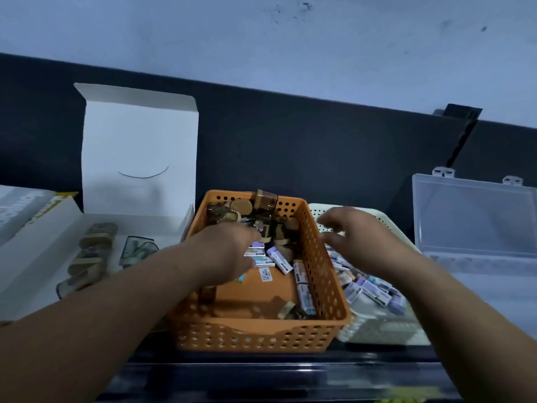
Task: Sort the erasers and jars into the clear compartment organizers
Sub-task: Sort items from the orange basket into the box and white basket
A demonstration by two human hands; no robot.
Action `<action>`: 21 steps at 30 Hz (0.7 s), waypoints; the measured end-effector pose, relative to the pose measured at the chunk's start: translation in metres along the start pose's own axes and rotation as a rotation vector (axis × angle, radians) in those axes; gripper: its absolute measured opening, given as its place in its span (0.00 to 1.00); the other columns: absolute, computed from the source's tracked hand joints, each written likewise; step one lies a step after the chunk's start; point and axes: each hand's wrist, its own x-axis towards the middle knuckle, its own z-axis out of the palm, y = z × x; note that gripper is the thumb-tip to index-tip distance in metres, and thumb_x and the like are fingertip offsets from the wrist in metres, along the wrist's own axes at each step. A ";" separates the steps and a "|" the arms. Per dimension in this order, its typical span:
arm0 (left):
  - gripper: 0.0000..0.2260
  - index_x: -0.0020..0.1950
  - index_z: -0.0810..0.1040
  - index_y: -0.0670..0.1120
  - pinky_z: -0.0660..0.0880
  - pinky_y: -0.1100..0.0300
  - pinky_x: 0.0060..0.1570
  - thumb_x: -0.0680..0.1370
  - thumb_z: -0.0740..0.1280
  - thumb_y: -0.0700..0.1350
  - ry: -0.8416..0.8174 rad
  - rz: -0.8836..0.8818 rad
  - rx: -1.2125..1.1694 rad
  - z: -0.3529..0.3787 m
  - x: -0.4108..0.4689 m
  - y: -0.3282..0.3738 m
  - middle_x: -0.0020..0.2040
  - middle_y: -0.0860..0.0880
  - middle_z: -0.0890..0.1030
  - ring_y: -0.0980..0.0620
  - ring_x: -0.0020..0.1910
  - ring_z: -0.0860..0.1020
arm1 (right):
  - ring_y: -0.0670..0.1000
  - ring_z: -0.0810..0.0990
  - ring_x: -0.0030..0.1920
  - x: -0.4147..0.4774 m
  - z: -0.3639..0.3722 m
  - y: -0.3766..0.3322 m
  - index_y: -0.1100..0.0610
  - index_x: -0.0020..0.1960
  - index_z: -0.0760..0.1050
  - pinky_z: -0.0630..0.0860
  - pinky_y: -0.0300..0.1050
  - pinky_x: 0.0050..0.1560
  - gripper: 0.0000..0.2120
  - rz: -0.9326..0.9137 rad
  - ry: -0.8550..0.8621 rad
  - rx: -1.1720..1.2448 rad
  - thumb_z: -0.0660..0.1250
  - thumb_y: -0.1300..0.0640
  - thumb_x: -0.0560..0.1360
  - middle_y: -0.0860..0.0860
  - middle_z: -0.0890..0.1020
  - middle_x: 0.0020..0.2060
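orange basket [261, 330] | step: seemingly picking erasers [280, 258] | left hand [223, 251] grip unclear | right hand [363, 237] fingers spread, empty | next: pinch one eraser

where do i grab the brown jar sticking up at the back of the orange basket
I'd come from above and pinch the brown jar across its upper sides: it stands tallest over the pile, against the far wall of the orange basket, its lower half buried.

Dark shelf [276, 373] perhaps, orange basket [261, 335], cream basket [383, 333], clear organizer [476, 216]
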 end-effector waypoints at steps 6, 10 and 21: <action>0.13 0.63 0.73 0.45 0.73 0.56 0.54 0.78 0.61 0.44 -0.352 0.042 0.251 0.011 0.012 0.011 0.61 0.45 0.75 0.47 0.58 0.75 | 0.52 0.77 0.51 0.021 0.029 -0.052 0.53 0.59 0.77 0.73 0.44 0.47 0.12 -0.151 -0.304 -0.088 0.67 0.53 0.77 0.50 0.79 0.52; 0.12 0.60 0.74 0.43 0.72 0.56 0.51 0.77 0.60 0.39 -0.386 -0.015 0.224 0.012 0.013 0.006 0.58 0.44 0.77 0.46 0.55 0.76 | 0.54 0.78 0.50 0.040 0.054 -0.061 0.57 0.59 0.76 0.78 0.48 0.50 0.13 -0.076 -0.467 -0.350 0.67 0.55 0.77 0.54 0.79 0.53; 0.12 0.62 0.71 0.44 0.68 0.59 0.44 0.79 0.62 0.38 -0.287 -0.094 -0.142 0.014 0.009 -0.008 0.57 0.44 0.76 0.49 0.50 0.74 | 0.54 0.77 0.51 0.045 0.072 -0.059 0.53 0.63 0.71 0.72 0.45 0.46 0.24 -0.136 -0.529 -0.271 0.75 0.54 0.70 0.52 0.79 0.55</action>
